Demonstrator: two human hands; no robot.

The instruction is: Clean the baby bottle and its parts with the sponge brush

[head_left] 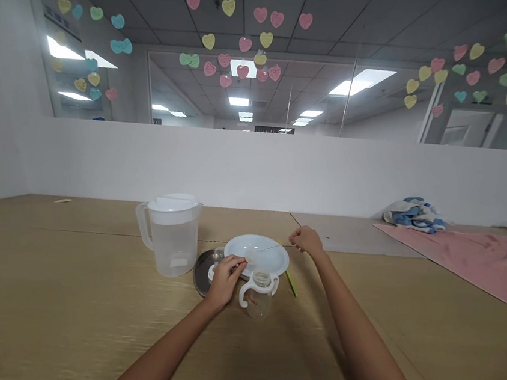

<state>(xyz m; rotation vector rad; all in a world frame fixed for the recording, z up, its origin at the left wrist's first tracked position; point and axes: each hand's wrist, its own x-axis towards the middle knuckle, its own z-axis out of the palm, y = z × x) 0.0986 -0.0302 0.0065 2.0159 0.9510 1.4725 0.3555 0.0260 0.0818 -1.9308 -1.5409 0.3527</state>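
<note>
My left hand (pixel 227 280) is closed, its fingertips pinching a small translucent piece (pixel 251 255) that looks like a bottle nipple, over a white bowl (pixel 280 264). My right hand (pixel 306 240) pinches one end of a thin rod (pixel 271 248), which runs leftward over the bowl toward that piece. Whether the rod's tip enters it I cannot tell. In front of the bowl stands a clear baby bottle (pixel 259 305), uncapped, with white handles (pixel 243 295) and small red marks. A round metal dish (pixel 199 275) lies behind my left hand, with a white ring-like part (pixel 211 272) in it, partly hidden.
A lidded plastic pitcher (pixel 175 246) of clear liquid stands at the left. Beside the bowl lies a yellow-green stick (pixel 291 284). On the right are a pink cloth (pixel 478 257) and a crumpled blue-and-white cloth (pixel 414 215). A white wall (pixel 251 166) borders the wooden table (pixel 88 304).
</note>
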